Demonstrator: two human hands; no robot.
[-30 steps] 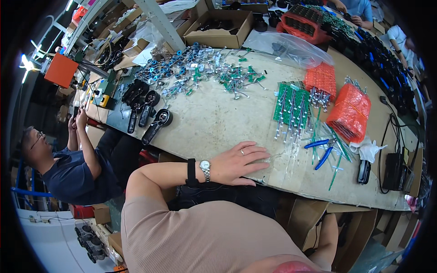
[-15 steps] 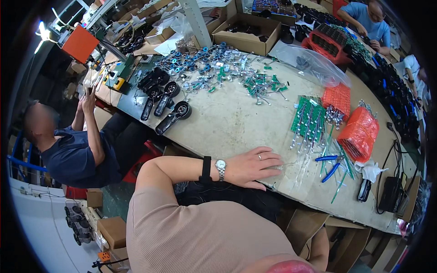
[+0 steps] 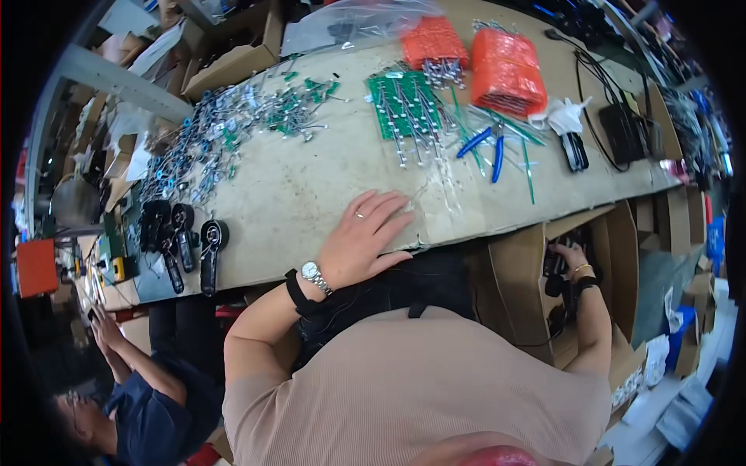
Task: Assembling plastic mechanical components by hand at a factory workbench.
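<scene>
My left hand (image 3: 359, 242) rests flat on the near edge of the worktable (image 3: 311, 206), fingers spread and nothing in them. At the right, my right hand (image 3: 572, 258) is down inside an open cardboard box (image 3: 517, 272) below the table edge. Its fingers curl on a black plastic part (image 3: 554, 266) among other black pieces; their exact shape is partly hidden. Beyond my left hand lie green circuit boards (image 3: 400, 109) with wires attached. Blue-handled cutters (image 3: 486, 147) lie to the right of these boards, beside thin green strips (image 3: 530, 171).
Red bubble-wrapped bundles (image 3: 509, 70) stand at the back. A black handheld housing (image 3: 574, 151) and a power adapter (image 3: 622, 132) lie at the right. Wired small parts (image 3: 202, 147) spread over the left, near black round-headed housings (image 3: 210, 256). A co-worker (image 3: 155, 404) sits at the left.
My view has swung to the right and down, so the table contents appear further left. My right hand, hidden before, now shows inside the cardboard box. My left hand stays at the table edge.
</scene>
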